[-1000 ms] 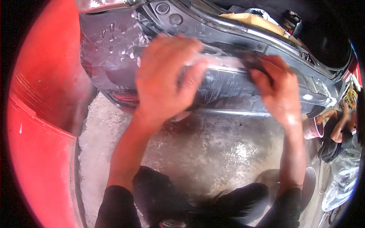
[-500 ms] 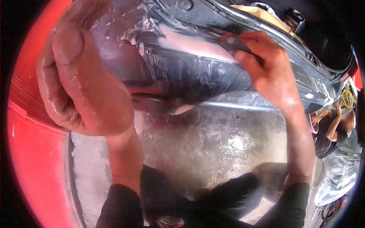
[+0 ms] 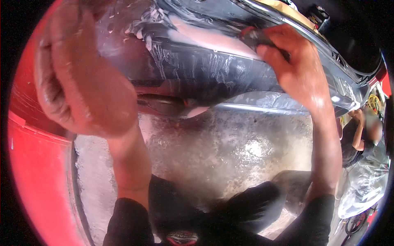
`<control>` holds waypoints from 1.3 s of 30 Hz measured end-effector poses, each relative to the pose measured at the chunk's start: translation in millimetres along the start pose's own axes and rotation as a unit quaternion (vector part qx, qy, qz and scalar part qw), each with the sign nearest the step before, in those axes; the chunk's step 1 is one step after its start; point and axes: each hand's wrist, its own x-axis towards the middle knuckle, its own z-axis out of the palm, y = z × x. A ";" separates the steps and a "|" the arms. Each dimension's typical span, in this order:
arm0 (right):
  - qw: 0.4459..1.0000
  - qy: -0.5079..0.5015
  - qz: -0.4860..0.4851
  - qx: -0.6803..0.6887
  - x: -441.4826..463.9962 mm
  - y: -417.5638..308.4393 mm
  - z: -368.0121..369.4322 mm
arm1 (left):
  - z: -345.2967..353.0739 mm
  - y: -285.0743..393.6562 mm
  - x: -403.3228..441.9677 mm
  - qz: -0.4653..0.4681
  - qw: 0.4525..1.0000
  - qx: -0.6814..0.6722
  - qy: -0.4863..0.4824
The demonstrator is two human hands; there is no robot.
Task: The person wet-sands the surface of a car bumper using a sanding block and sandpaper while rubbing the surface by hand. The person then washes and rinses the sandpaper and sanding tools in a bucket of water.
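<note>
My right hand (image 3: 301, 67) pinches a dark sanding pad (image 3: 262, 39) between thumb and fingers and rests it on a grey car sill (image 3: 184, 63). Beside the pad, a pinkish-white patch of filler (image 3: 209, 39) runs along the sill, wet, with milky streaks dripping down its side. Closer to the camera, at the left, is my left hand (image 3: 82, 78), large and wet. Its fingers are curled and pressed together, slightly blurred; whatever they hold, if anything, is hidden. Whitish suds (image 3: 147, 24) lie on the bodywork between the hands.
A red car panel (image 3: 39, 172) stands close on my left. Below the sill is wet concrete floor (image 3: 197, 147), with my knees over it. At far right, a person (image 3: 355, 139) in dark clothing is near clear plastic sheeting (image 3: 363, 184) and a coiled yellow hose (image 3: 373, 102).
My right hand and the sanding pad have shifted slightly to the right along the sill. My left hand has moved a little up and left. The person at right has moved their arms.
</note>
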 end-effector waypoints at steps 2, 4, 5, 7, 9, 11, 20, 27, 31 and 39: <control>1.000 0.011 -0.002 0.020 2.1 -4.8 0.7 | -1.8 2.2 1.0 -0.005 1.000 -0.010 -0.013; 0.997 0.046 -0.061 0.019 -7.2 -15.8 2.0 | 1.3 4.9 1.4 -0.004 1.000 -0.002 -0.030; 0.997 0.037 -0.060 0.033 -11.8 -21.3 1.5 | 7.6 7.3 -4.2 -0.006 1.000 0.005 -0.015; 0.998 0.048 -0.050 -0.011 -4.6 -4.1 5.7 | 22.4 15.1 -16.6 -0.023 0.996 0.068 -0.051; 0.999 0.026 -0.016 -0.028 2.2 2.1 -0.6 | 37.1 25.1 -24.6 -0.049 0.971 0.180 -0.148; 0.999 0.041 0.001 -0.030 -2.9 9.7 -10.4 | 42.6 30.2 -24.1 -0.049 0.918 0.265 -0.290; 0.993 0.036 0.104 -0.044 -58.6 55.5 -50.6 | 103.3 17.6 -92.9 0.042 0.834 0.350 -0.424; 0.995 0.050 -0.043 0.074 -11.9 -1.1 6.3 | 97.4 77.7 -161.5 0.112 0.828 0.058 -0.546; 0.989 0.071 -0.110 0.061 21.3 -47.2 36.3 | 89.1 91.2 -195.3 0.085 0.801 -0.019 -0.592; 0.995 -0.020 -0.058 0.084 17.1 -38.2 17.9 | 73.9 75.9 -181.9 0.024 0.802 -0.036 -0.596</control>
